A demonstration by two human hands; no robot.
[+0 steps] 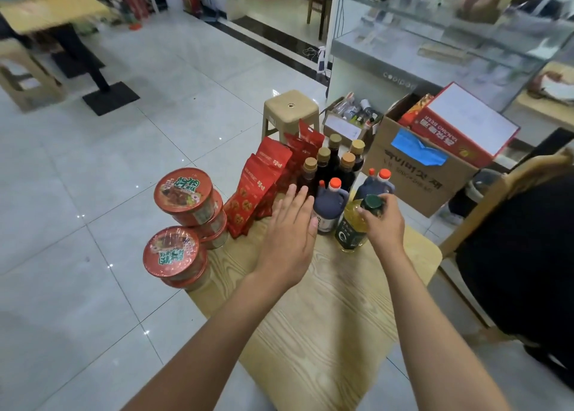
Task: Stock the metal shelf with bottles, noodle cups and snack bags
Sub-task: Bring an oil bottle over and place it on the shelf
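Note:
On a wooden table [326, 311] stand two stacks of red noodle cups [183, 221] at the left, several red snack bags [261, 187] behind them, and dark bottles with tan caps [329, 168] and orange caps [330, 205]. My right hand [383, 224] grips a yellow oil bottle with a green cap [351, 227] by its neck. My left hand [289, 236] hovers flat with straight fingers, just left of the orange-capped bottle and in front of the snack bags. No metal shelf is in view.
A beige plastic stool [290, 112] stands beyond the table. Cardboard boxes [416, 174] with goods sit to the right, below a glass counter [435, 44]. A wooden chair with dark cloth [512, 255] is at the right. Tiled floor [108, 193] spreads to the left.

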